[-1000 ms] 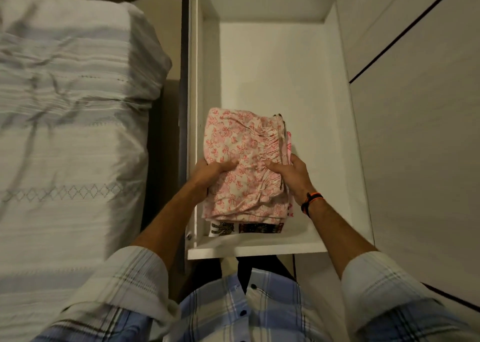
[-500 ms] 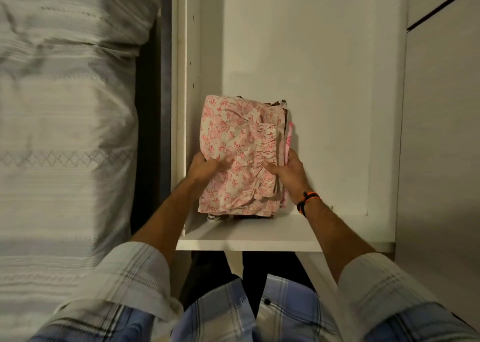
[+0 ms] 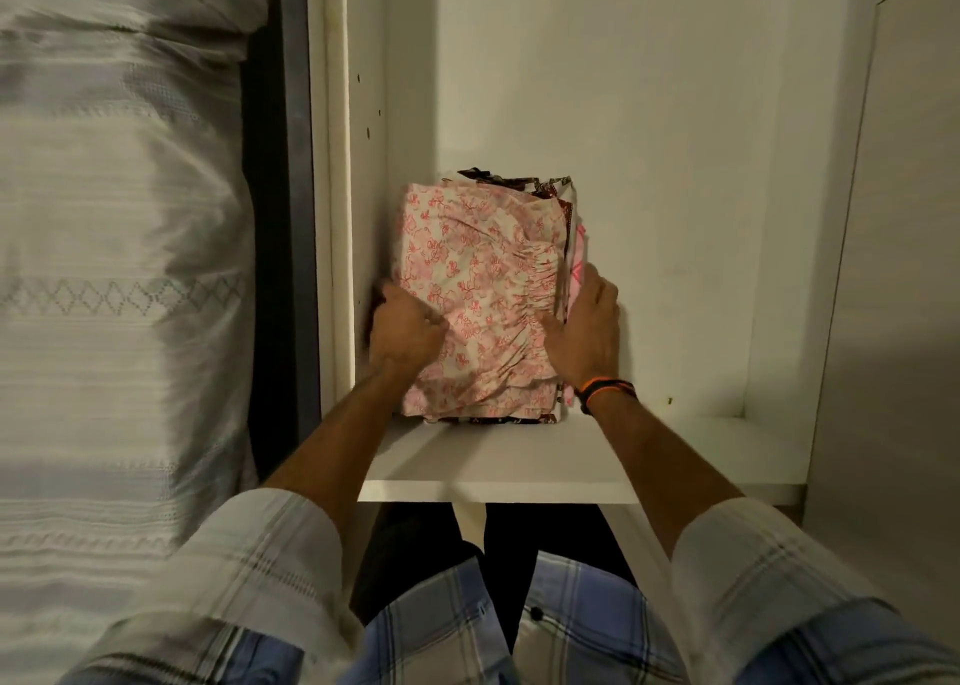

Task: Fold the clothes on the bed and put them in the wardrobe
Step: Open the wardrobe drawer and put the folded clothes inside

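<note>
Since the earlier frame, the stack of folded clothes (image 3: 480, 294) has moved farther into the wardrobe and now rests on the white shelf (image 3: 519, 468), near the left side panel (image 3: 363, 175).

Head view: both forearms extend forward from rolled plaid sleeves (image 3: 260, 570). The left hand (image 3: 408, 328) grips the near-left edge of the stack, thumb on top of the pink floral garment, fingers curled down along the side by the panel. The right hand (image 3: 587, 328) lies against the right side of the stack, thumb on the top fabric, fingers extended along the edge; whether they pinch the cloth cannot be determined. An orange-and-black wristband (image 3: 605, 390) sits on the right wrist. Dark patterned garments show beneath the floral layer. The bed (image 3: 119, 268), with its pale striped cover, lies to the left.
</note>
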